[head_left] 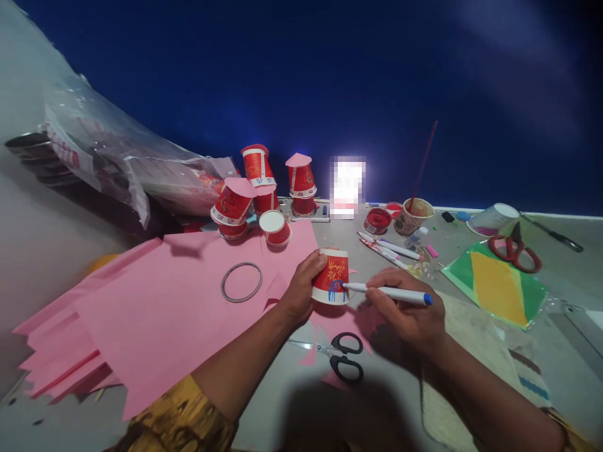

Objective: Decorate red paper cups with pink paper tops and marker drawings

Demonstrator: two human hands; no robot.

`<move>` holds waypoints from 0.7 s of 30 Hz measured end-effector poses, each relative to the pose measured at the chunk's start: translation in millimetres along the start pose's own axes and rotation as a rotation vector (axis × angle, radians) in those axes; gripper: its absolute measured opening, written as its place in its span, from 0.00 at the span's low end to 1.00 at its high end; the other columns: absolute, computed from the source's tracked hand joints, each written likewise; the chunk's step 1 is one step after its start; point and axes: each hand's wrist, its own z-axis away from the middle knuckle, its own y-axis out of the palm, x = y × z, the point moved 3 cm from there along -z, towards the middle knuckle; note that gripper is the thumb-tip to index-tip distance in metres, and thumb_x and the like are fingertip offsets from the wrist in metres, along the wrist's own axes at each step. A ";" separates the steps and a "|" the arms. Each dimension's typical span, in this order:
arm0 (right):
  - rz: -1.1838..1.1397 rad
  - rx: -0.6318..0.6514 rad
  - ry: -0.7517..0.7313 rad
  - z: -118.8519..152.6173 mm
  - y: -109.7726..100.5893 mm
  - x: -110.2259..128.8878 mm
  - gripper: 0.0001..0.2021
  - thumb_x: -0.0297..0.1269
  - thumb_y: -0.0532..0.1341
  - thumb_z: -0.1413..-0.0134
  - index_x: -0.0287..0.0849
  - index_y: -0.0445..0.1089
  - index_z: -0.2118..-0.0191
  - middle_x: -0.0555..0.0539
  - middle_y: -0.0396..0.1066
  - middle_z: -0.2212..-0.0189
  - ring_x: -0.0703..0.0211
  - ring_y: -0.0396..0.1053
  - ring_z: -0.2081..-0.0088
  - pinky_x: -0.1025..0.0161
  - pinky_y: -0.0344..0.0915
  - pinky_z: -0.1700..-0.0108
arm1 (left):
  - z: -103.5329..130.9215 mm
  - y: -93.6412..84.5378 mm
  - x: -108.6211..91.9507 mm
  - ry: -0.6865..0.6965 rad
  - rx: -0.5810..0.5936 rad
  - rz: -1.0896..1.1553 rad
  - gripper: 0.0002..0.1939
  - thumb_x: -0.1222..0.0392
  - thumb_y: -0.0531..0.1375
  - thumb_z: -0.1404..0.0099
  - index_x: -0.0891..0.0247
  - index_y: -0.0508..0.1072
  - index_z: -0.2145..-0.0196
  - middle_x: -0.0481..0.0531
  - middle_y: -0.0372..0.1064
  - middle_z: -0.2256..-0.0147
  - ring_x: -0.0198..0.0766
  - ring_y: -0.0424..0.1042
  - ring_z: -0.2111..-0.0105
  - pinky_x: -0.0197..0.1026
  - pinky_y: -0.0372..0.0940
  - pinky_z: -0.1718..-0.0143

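My left hand (pixel 302 285) grips a red paper cup (pixel 335 267) that is upside down, its white rim toward me. Blue lines are drawn on the cup's lower side, forming an arch with strokes inside. Between the fingers of my right hand (pixel 412 314) is a white marker (pixel 393 293) with a blue end, its tip at the blue lines. Below the cup lie black-handled scissors (pixel 346 358) among pink paper scraps. Large pink paper sheets (pixel 155 314) spread to the left, with a grey ring (pixel 242 282) on top.
Stacked red cups with pink cone tops (pixel 301 179) stand at the back, near a small red cup (pixel 276 229). Several markers (pixel 386 251), a red paint jar (pixel 377 221), a cup with a stick (pixel 414 216), red-handled scissors (pixel 516 254) and a green-yellow packet (pixel 497 285) lie right.
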 end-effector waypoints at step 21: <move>-0.037 0.067 0.016 2.6 2.7 -1.2 0.05 0.29 0.65 0.40 0.44 0.75 0.68 0.49 0.78 0.76 0.59 0.75 0.77 0.64 0.68 0.75 | 0.2 0.4 0.6 -0.006 -0.006 -0.029 0.28 0.42 0.74 0.43 0.65 0.79 0.53 0.54 0.79 0.61 0.42 0.77 0.62 0.40 0.70 0.59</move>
